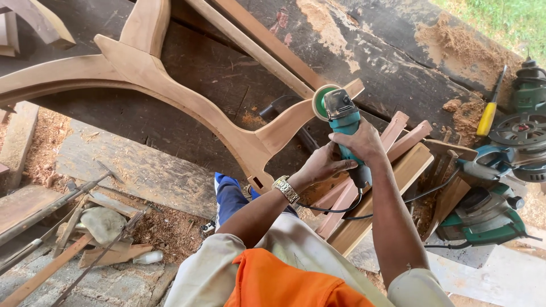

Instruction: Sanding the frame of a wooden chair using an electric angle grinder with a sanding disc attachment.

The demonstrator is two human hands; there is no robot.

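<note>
The teal angle grinder (344,122) is clasped by the right hand (361,142) and left hand (321,166). Its disc (319,101) is set against the curved wooden frame (170,85) edge. Open table (227,74) lies beyond.

Count: 2 hands (322,166) (358,140), 1 teal angle grinder (343,120), 1 curved wooden frame (170,85), 1 yellow-handled screwdriver (488,116), 1 wristwatch (286,189), 3 other power tools (483,213) (520,133) (530,85).

Woodworking shop, sawdust (449,40), timber offcuts (364,199), power tools (483,216)
</note>
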